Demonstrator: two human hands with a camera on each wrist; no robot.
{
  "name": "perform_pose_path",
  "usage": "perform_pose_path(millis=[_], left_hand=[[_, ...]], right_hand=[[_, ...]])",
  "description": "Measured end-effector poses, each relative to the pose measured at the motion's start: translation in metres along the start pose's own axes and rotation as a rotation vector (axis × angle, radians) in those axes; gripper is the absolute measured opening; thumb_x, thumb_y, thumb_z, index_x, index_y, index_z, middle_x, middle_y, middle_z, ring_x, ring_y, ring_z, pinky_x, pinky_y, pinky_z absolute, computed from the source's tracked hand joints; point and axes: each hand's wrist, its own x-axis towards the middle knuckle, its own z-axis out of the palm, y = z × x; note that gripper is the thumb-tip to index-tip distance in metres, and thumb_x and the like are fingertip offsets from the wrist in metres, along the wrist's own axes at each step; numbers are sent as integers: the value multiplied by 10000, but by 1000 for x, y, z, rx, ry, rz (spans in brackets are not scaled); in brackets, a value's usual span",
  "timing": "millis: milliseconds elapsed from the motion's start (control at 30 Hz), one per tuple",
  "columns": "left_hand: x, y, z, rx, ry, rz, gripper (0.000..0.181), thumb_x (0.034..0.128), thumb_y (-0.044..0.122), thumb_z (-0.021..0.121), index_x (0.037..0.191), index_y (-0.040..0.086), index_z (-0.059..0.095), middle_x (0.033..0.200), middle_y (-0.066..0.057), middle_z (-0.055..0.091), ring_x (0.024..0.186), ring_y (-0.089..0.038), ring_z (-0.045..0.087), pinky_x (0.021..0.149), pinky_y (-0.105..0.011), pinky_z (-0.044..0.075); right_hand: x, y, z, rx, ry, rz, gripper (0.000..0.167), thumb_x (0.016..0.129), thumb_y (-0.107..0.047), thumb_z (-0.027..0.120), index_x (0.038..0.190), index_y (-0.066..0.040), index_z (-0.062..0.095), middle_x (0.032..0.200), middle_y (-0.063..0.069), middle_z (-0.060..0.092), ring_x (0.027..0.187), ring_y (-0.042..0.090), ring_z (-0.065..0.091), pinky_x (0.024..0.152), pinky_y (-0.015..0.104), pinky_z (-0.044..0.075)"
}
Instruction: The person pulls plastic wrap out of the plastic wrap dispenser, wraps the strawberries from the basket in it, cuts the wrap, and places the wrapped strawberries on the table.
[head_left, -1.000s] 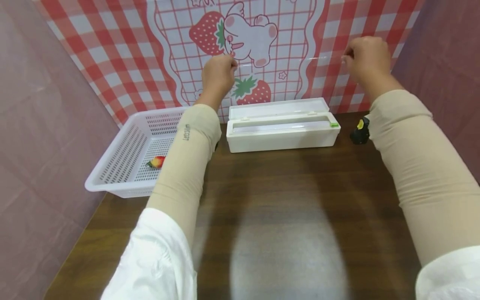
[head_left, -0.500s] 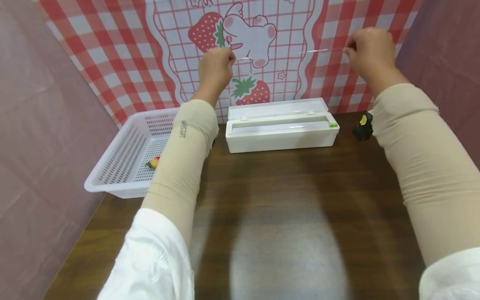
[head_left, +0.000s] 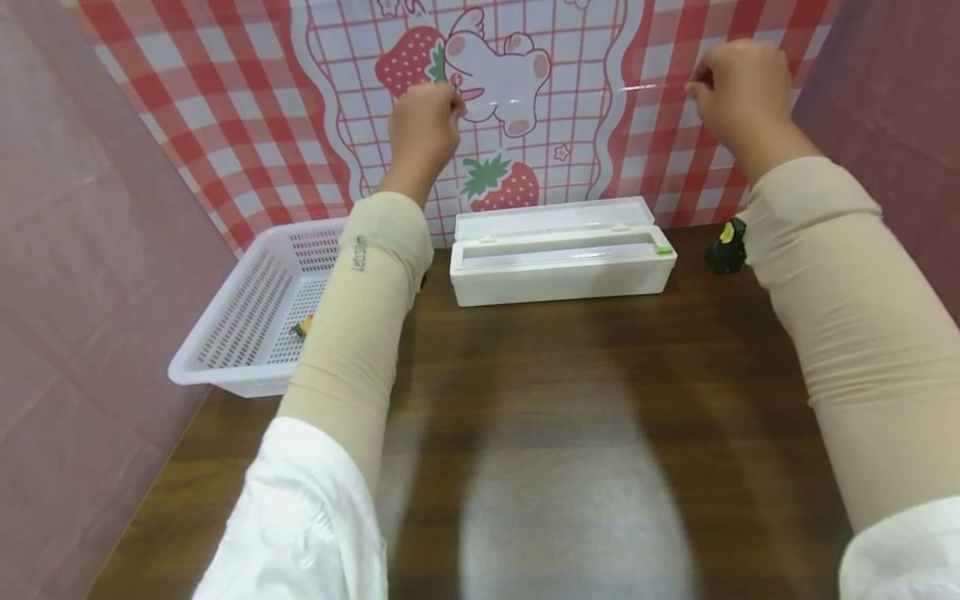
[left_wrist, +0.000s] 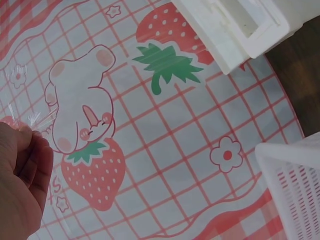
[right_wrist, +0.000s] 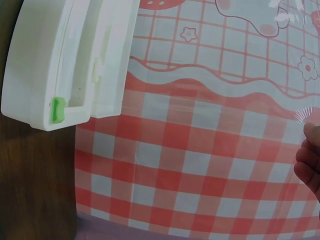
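Both arms reach forward, with the hands raised in front of the printed backdrop. My left hand [head_left: 424,125] pinches a clear sheet of cling film [left_wrist: 37,118] between thumb and fingers; the film gathers into creases at the fingertips. My right hand [head_left: 742,93] pinches the film's other side, creased at the thumb in the right wrist view. Being transparent, the film hardly shows between the hands. Below and between them, the white cling film dispenser [head_left: 562,279] stands on the table with its lid up. A film roll lies inside, and a green slider [right_wrist: 58,110] sits at one end.
A white perforated basket [head_left: 193,367] stands at the left, holding a small red-yellow item [head_left: 303,326] partly hidden by the left arm. The strawberry-print backdrop [head_left: 585,167] rises behind the dark wooden table [head_left: 540,383]. Pinkish cloth walls [head_left: 67,250] flank both sides.
Both hands have risen, moving up and away from the dispenser, and the left hand has drifted slightly left. The film stretches between them. The dispenser and basket stay in place.
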Motion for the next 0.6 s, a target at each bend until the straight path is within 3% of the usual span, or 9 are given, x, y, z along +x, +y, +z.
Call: perform_pose_path(millis=[300,600], left_hand=[[4,2,-7,-3,-10,-18,263,1016,258,510,1222,177,651,1217,22,664,1094,-144,610,930,-267,475],[5,5,-15,-8,23,-13,268,1021,242,496,1231,183,650,1237,26,657,1109,-133,608,935,-255,472]], right_hand=[[2,-4,-8,20,0,6,385,1032,-178,413,1173,136,587,1141,332,574,1116,482,472,986,583,379],[4,-6,-16,39,31,-4,386,1030,-176,413,1167,137,594,1139,329,579,1117,474,477,971,577,392]])
